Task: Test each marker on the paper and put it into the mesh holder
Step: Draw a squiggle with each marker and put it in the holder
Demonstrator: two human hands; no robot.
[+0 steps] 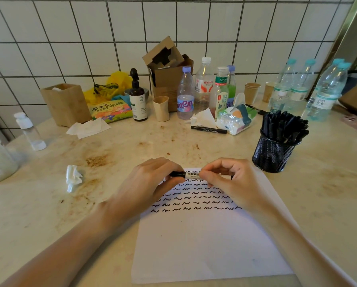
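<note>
A black marker with a white label point(191, 175) lies level between both hands above the top edge of the white paper point(210, 241). My left hand point(150, 183) grips its left end and my right hand point(233, 181) pinches its right part. Several rows of black squiggles point(194, 200) cover the upper part of the paper. The black mesh holder point(273, 152), packed with several black markers, stands to the right of the paper. Another black marker point(208, 130) lies further back on the counter.
Water bottles point(322, 94), a tissue pack point(234, 119), paper cups point(252, 92), a dark pump bottle point(138, 98), cardboard boxes point(167, 73) and a snack bag line the tiled wall. A crumpled tissue point(73, 178) lies left of my hands.
</note>
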